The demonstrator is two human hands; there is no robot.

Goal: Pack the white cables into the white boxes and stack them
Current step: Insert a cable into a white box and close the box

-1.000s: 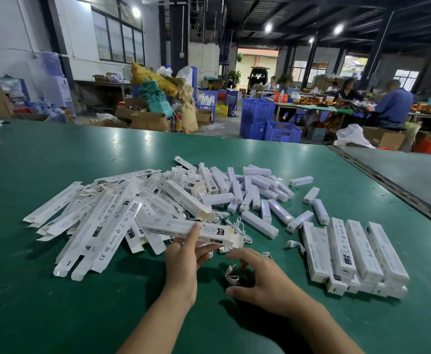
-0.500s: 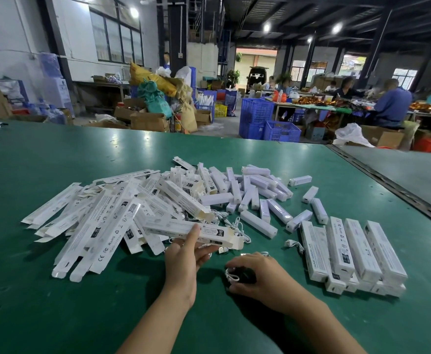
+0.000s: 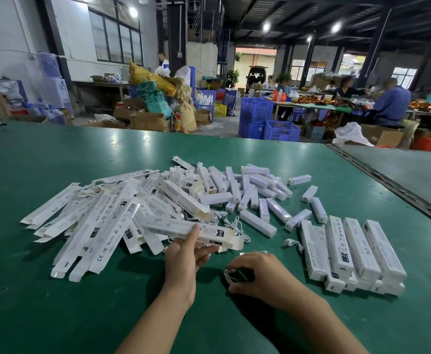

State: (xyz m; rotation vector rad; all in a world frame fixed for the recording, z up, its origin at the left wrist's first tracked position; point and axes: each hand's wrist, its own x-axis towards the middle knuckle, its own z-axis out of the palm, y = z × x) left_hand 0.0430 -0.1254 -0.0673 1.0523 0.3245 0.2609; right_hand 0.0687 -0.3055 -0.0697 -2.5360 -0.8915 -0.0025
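White cable [image 3: 229,275], coiled, gathered under curled fingers [image 3: 245,259] of right hand [image 3: 260,274], low against green bench [image 3: 56,315]. Just left of those fingers: left hand [image 3: 183,259], gripping open-ended white box [image 3: 191,229], thumb on top, fingers beneath. Beyond the fingers: loose cables [image 3: 224,221]. Further left: heap of flat cartons [image 3: 94,221]. To the right: packed boxes [image 3: 349,251], side by side in layers.
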